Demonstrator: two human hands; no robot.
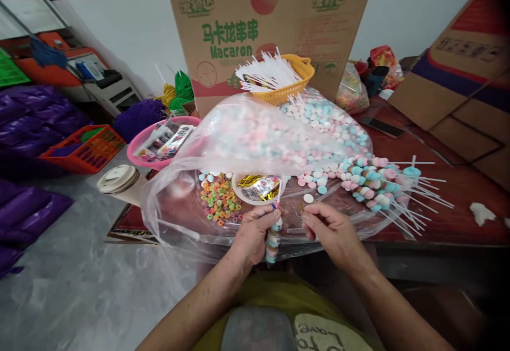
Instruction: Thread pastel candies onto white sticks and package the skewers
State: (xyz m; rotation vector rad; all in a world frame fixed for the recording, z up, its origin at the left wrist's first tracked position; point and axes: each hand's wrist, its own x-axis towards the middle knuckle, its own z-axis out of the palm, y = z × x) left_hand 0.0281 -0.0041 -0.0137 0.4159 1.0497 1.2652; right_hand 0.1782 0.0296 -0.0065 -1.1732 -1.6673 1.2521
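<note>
My left hand (pixel 255 230) is closed around the upper end of a marshmallow skewer (pixel 272 244), which hangs downward in a clear wrapper. Pink, white and blue pieces show through the film, and a bit of the stick rises above my thumb. To its right, my right hand (pixel 329 229) is pinched, with a thin gold twist tie (pixel 302 208) just showing at the fingertips. Behind my hands stands a white bowl (pixel 238 194) with printed wrappers and gold ties. Loose ring-shaped candies (pixel 220 198) lie left of it, and a pile of finished skewers (pixel 368 183) lies at right.
A big clear plastic bag (pixel 171 181) of pastel marshmallows (pixel 334 125) spreads over the red table (pixel 442 202). Behind it are a yellow basket (pixel 297 88) of white sticks and a cardboard box (pixel 239 0). A pink basket (pixel 137 152) and lidded cup (pixel 119 183) stand left; a phone (pixel 382 127) lies right.
</note>
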